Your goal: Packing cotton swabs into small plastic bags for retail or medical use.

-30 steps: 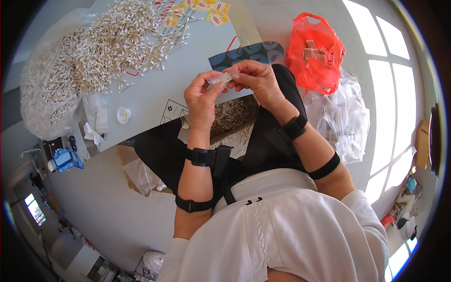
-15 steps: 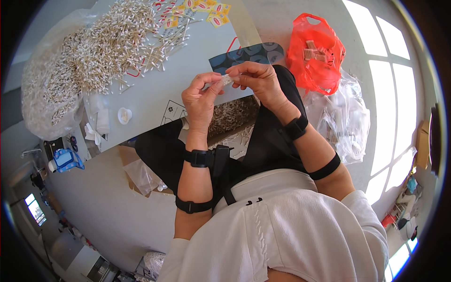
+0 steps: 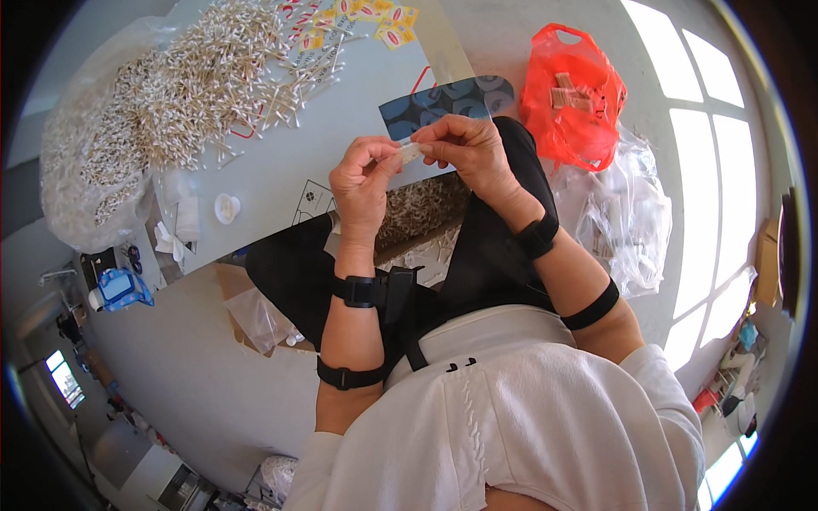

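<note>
Between my two hands, above the near edge of the table [image 3: 281, 187], is a small whitish packet [image 3: 411, 153]; its contents are too small to make out. The fingertips of my left hand [image 3: 362, 179] pinch its left end. My right hand [image 3: 474, 157] grips its right end between thumb and fingers. A big heap of cotton swabs [image 3: 204, 85] covers the table's far left, part of it in a clear plastic bag [image 3: 64, 192]. Below my hands, between my legs, a box [image 3: 409, 247] holds many more swabs, partly hidden by my left forearm.
Several yellow printed cards [image 3: 396, 34] lie at the table's far side. A small white dish [image 3: 226, 209] stands near its left edge. On the right are a red plastic bag [image 3: 571, 111] with small packs inside and clear plastic bags [image 3: 630, 221]. A blue pouch [image 3: 121, 289] sits at left.
The packet has turned slightly and sits a little lower, showing more of its flat face. My left fingers have shifted slightly; both hands still hold it.
</note>
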The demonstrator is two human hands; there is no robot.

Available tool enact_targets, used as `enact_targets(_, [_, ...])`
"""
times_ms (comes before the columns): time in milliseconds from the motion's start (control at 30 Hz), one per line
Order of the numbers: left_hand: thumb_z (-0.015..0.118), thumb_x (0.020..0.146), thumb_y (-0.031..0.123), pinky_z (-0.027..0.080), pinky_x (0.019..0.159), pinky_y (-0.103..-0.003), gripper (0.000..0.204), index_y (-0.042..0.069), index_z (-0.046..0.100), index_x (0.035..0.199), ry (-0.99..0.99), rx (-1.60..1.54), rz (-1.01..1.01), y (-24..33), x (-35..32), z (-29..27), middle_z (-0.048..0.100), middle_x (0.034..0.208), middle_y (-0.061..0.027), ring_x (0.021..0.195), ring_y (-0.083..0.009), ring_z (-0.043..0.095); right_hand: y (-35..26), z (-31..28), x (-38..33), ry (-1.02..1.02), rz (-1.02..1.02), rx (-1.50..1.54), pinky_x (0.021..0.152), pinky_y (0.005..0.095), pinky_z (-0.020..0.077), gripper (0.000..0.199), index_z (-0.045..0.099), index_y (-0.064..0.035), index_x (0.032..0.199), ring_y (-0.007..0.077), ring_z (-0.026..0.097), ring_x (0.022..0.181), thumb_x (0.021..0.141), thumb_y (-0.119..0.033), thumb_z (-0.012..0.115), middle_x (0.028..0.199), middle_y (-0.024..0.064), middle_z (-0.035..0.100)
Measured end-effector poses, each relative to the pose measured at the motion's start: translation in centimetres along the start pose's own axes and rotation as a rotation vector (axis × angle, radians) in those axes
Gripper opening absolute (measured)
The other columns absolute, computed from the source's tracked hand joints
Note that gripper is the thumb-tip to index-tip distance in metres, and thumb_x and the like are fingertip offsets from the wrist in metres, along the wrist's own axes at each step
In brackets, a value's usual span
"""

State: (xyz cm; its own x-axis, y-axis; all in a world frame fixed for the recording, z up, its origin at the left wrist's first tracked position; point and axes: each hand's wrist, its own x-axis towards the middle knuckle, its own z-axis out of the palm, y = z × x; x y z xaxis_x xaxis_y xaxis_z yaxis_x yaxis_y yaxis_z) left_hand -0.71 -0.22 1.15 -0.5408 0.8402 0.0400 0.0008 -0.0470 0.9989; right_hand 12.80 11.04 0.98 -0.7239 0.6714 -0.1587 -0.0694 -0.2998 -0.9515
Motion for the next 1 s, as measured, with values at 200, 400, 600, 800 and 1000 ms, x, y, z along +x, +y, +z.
enact_targets(200, [0.064,0.081,-0.005,0.048,0.066,-0.023,0.004,-0.002,0.060,0.080,0.007,-0.081,-0.044,0.2,0.2,-0.1,0.060,0.090,-0.0053,0.072,-0.0098,0.056,0.4,-0.2,0.6,-0.055,-0.086,-0.095,0.061,0.0202,0.0458,0.004,0.066,0.0022,0.084,0.0049,0.055,0.067,0.081,0.000,0.067,0.084,0.0048,0.066])
enact_targets(400, [0.065,0.081,-0.003,0.048,0.069,-0.025,0.004,-0.001,0.062,0.081,0.001,-0.057,-0.054,0.5,0.5,-0.2,0.060,0.091,-0.0052,0.076,-0.0117,0.057,0.0,0.4,0.5,0.016,-0.101,-0.242,0.057,0.0216,0.0433,0.003,0.064,0.0020,0.078,0.0051,0.053,0.065,0.079,-0.001,0.065,0.071,-0.0003,0.062])
enact_targets(600, [0.065,0.081,-0.002,0.040,0.064,-0.019,0.006,-0.001,0.059,0.079,0.046,0.251,0.140,3.1,-0.2,0.5,0.054,0.084,-0.0004,0.071,-0.0059,0.048,-1.3,0.7,-0.6,0.004,-0.104,0.037,0.062,0.0208,0.0420,0.003,0.064,0.0013,0.082,0.0049,0.051,0.068,0.082,-0.002,0.064,0.073,-0.0008,0.061])
enact_targets(800, [0.064,0.084,-0.001,0.039,0.064,-0.019,0.006,-0.001,0.058,0.081,0.015,0.278,0.201,5.7,-0.8,0.5,0.054,0.084,0.0004,0.070,-0.0051,0.046,-3.1,1.2,-1.5,-0.057,-0.104,-0.024,0.063,0.0217,0.0422,0.010,0.061,0.0023,0.084,0.0059,0.049,0.069,0.086,-0.007,0.062,0.073,-0.0014,0.057])
enact_targets(1000, [0.063,0.085,0.002,0.039,0.058,-0.020,0.009,-0.002,0.057,0.080,-0.020,0.224,0.181,9.1,-1.2,-0.5,0.057,0.081,-0.0011,0.067,-0.0050,0.047,-4.6,1.5,-2.2,-0.095,-0.132,0.007,0.065,0.0199,0.0401,0.012,0.062,0.0004,0.087,0.0043,0.046,0.071,0.089,-0.011,0.062,0.077,-0.0029,0.056])
